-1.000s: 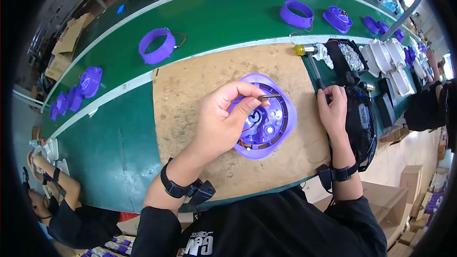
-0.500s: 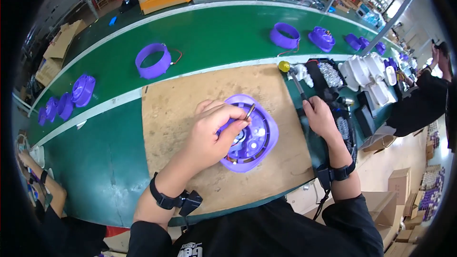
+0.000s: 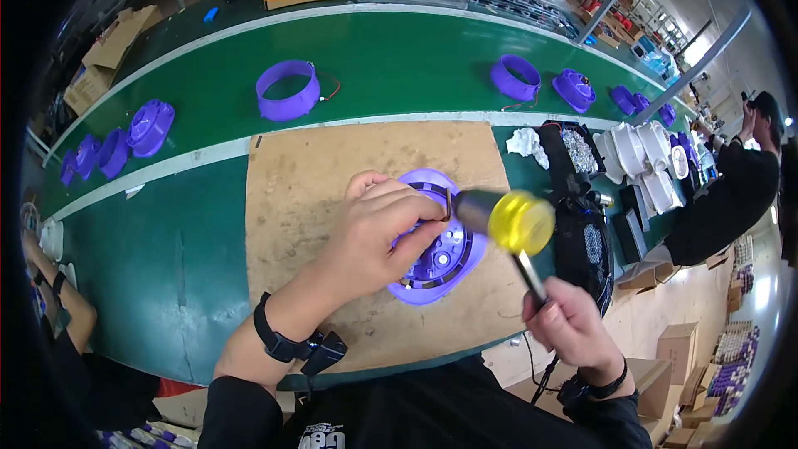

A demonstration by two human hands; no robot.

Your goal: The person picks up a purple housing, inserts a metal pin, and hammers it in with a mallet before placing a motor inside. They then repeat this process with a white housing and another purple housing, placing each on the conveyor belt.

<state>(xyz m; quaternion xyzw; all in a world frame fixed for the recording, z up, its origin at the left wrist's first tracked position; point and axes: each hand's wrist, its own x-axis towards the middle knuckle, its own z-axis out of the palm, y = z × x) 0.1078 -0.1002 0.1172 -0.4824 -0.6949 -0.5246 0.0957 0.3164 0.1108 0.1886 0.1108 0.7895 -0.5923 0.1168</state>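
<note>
A purple rounded-square plastic housing [image 3: 465,264] lies on the brown work board in front of me, its inner bosses and slots facing up. Over its upper part my left hand [image 3: 370,229] is closed, thumb and forefinger pinching a small thin dark metal piece [image 3: 449,204]. The fingers cover the piece's lower end and much of the housing's left side. My right hand [image 3: 572,326] grips the handle of a hammer [image 3: 522,221] with a yellow striking face. Blurred by motion, the hammer's head is just right of the metal piece; whether they touch I cannot tell.
The brown board [image 3: 312,191] rests on a green bench. Beyond it, a green conveyor [image 3: 391,58] carries purple rings and housings. At the right are a black tray of small screws [image 3: 579,152], a crumpled white cloth [image 3: 528,146] and white plastic parts [image 3: 640,150]. Another person [image 3: 740,191] stands farther right.
My right hand has lifted the hammer from the bench's right side and brought it left and nearer, its head now beside the housing. My left hand keeps its pinch on the metal piece.
</note>
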